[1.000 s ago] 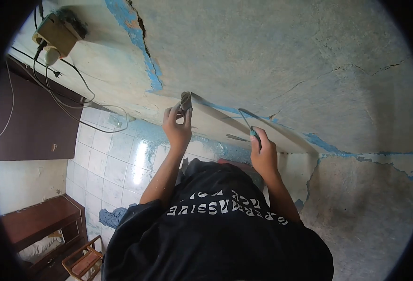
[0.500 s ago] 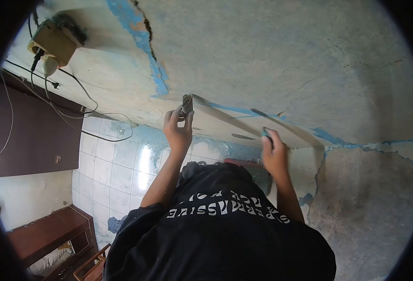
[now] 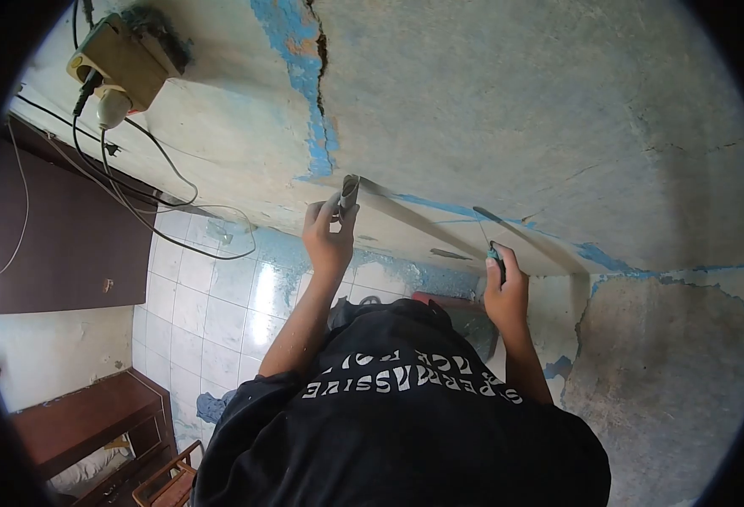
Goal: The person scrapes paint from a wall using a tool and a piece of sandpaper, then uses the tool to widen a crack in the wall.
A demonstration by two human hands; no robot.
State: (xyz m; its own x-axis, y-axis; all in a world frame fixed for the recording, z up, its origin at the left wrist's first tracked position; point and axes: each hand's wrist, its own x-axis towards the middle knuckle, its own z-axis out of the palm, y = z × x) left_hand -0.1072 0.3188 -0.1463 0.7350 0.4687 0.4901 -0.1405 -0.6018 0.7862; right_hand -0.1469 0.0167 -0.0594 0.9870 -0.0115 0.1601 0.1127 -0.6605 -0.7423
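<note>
My left hand is raised to the wall, fingers closed around a grey, curved, hollow-looking piece whose upper end is right at the wall face. Its exact kind I cannot tell. Further right, my right hand grips a thin-bladed scraper by its green handle. The blade points up to a narrow strip of exposed blue paint, and its dark shadow falls on the wall just beside it.
A socket box with plugs and hanging cables is on the wall at upper left. Below are a brown cabinet, white floor tiles with blue-grey debris, and a wooden chair. A crack runs down through peeling blue paint.
The view has shifted, so the wall and socket box appear further right. My right hand, blurred before, now shows sharply with the scraper blade visible. Both hands keep their hold.
</note>
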